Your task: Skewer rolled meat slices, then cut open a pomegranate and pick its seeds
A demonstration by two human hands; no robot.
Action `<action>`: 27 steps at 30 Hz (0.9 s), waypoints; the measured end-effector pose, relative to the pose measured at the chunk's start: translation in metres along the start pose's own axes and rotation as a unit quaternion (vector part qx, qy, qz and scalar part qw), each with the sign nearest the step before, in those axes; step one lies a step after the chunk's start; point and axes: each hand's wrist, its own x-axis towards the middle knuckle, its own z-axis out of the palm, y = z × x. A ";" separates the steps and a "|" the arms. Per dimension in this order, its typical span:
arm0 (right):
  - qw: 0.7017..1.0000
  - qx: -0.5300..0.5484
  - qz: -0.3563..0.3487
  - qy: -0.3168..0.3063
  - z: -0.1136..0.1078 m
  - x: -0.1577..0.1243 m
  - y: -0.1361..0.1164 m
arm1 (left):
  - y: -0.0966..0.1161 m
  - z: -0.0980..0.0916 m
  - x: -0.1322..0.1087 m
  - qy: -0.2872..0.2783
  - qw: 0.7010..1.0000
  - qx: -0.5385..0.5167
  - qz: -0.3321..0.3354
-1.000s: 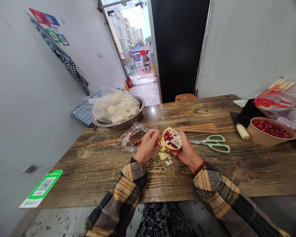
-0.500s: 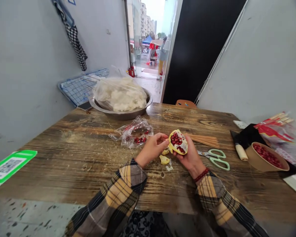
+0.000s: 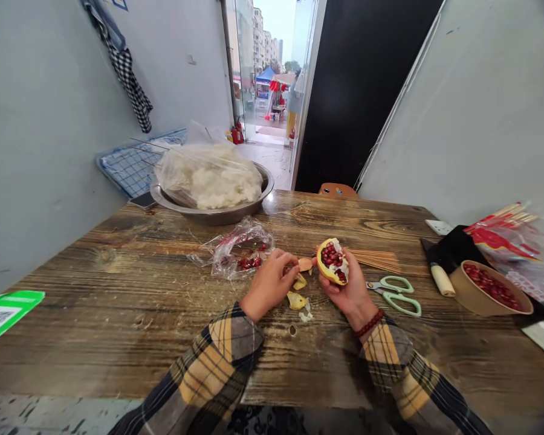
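Observation:
In the head view, my right hand [image 3: 348, 293] is wrapped round a partly peeled pomegranate [image 3: 333, 261], its dark red seeds and white pith facing up. My left hand [image 3: 272, 281] is just left of the fruit, its fingers closed on a piece of pomegranate peel [image 3: 305, 264]. Under and in front of the left fingertips, yellow peel scraps [image 3: 297, 300] and a bit of white pith [image 3: 305, 316] lie on the wooden table [image 3: 163, 338]. Beside the right hand are scissors [image 3: 392, 293] with pale green handles.
A clear plastic bag [image 3: 240, 248] with red bits lies beyond the left hand. Behind it stands a metal basin [image 3: 213, 216] holding a bag of white stuff. Thin wooden sticks [image 3: 374, 260] lie behind the right hand. Rightward are a paper bowl [image 3: 487, 296] of red seeds and bundled skewers [image 3: 508, 217].
My left hand has come away from the pomegranate, moving left with a piece of peel. The right hand still holds the fruit, now turned slightly. The view has shifted a little.

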 end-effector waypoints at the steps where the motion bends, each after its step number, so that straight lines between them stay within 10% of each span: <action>1: 1.000 -0.006 0.000 0.006 0.002 -0.001 0.001 | 0.001 0.000 0.000 0.011 1.000 -0.023 -0.012; 10: 0.996 -0.056 -0.043 0.060 0.009 -0.006 0.010 | 0.013 0.012 -0.007 -0.091 0.877 -0.404 -0.243; 27: 0.968 -0.204 -0.125 0.073 0.006 -0.006 0.021 | 0.008 0.018 -0.009 -0.115 0.877 -0.383 -0.266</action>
